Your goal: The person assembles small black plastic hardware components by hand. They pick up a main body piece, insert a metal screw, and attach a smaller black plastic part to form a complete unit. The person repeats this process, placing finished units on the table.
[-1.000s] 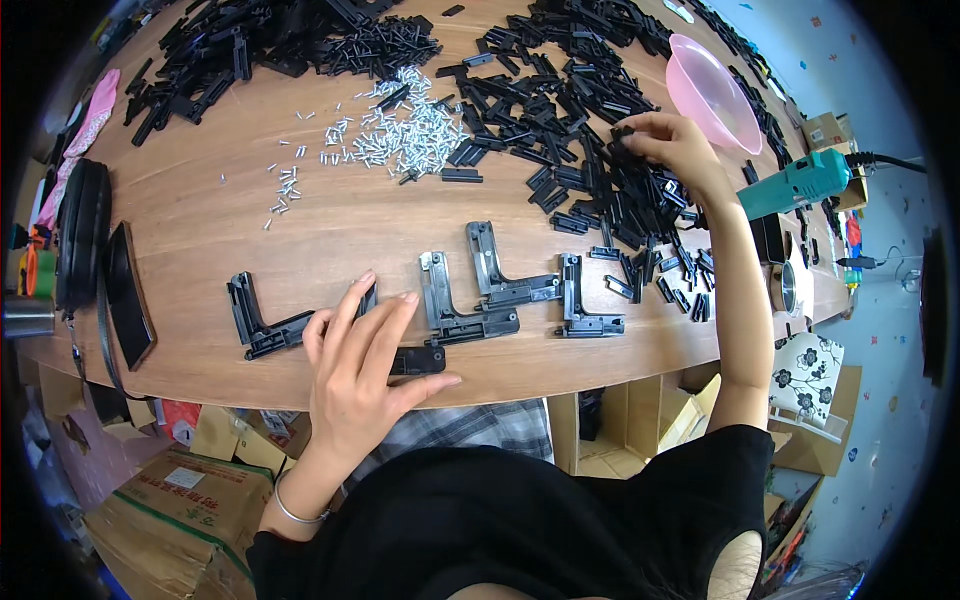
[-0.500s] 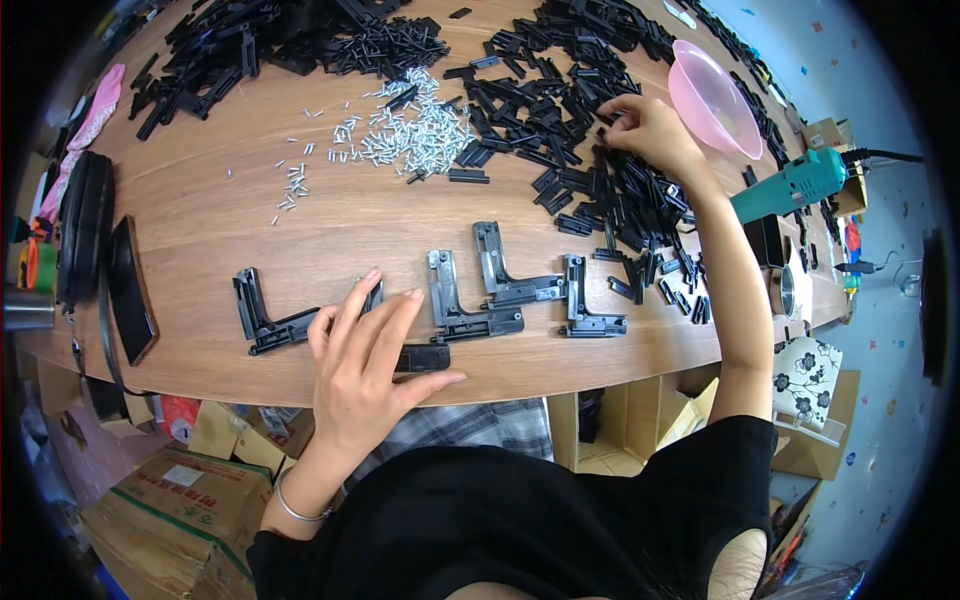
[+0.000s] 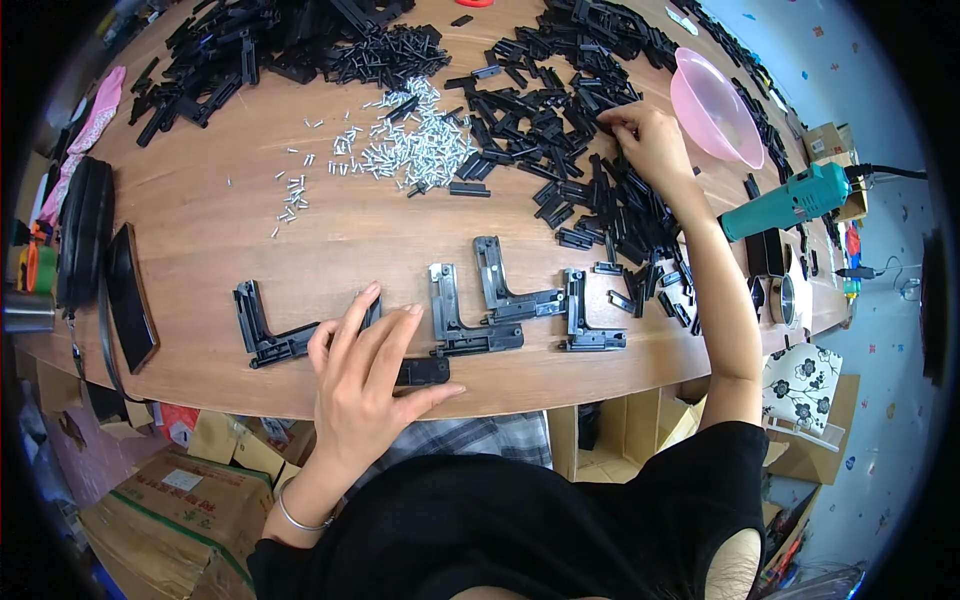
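My left hand (image 3: 365, 385) lies palm down with its fingers stretched over an L-shaped black plastic bracket (image 3: 425, 371), which it partly hides. To its left is another such bracket (image 3: 285, 347); three more, the nearest a bracket (image 3: 475, 340), sit to its right. My right hand (image 3: 650, 145) reaches to the far right, thumb and fingers pinched at the pile of small black plastic pieces (image 3: 540, 125). Whatever is between those fingertips is too hidden to make out.
Silver rivet-like pins (image 3: 425, 145) are heaped at mid-table. Black parts (image 3: 290, 45) pile up at the far left. A pink bowl (image 3: 715, 105) and a teal power tool (image 3: 790, 200) stand right. A phone (image 3: 130, 298) and black case (image 3: 85, 235) lie left.
The whole view has shifted, so the table sits slightly lower and a red edge shows at the top. My right hand stays at the pile, its fingers slightly changed. My left hand keeps its place.
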Action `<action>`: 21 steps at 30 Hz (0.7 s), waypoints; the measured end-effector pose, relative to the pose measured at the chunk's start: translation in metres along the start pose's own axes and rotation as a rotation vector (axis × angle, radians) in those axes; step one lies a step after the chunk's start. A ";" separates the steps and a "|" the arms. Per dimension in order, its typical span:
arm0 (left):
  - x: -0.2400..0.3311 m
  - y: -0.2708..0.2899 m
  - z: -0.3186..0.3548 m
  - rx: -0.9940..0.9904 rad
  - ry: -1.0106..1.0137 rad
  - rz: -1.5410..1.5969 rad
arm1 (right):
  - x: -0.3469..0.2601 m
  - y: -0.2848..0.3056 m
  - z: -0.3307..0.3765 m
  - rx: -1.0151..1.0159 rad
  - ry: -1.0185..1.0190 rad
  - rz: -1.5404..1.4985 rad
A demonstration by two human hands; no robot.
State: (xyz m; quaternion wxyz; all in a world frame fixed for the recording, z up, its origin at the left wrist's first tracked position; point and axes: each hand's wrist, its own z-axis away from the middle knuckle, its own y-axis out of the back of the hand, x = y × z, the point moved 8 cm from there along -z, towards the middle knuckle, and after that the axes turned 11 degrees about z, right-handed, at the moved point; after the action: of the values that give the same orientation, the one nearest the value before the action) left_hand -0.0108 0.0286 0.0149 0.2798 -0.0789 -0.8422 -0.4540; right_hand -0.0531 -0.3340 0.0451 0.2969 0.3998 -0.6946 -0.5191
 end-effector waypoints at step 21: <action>-0.001 0.005 -0.001 0.021 -0.011 0.023 | -0.097 -0.009 -0.082 0.048 0.321 -0.104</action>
State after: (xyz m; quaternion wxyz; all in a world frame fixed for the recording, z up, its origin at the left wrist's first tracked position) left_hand -0.0081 0.0309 0.0179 0.2812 -0.0883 -0.8475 -0.4414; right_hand 0.0661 -0.2913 0.0604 0.3670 0.5202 -0.6288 -0.4464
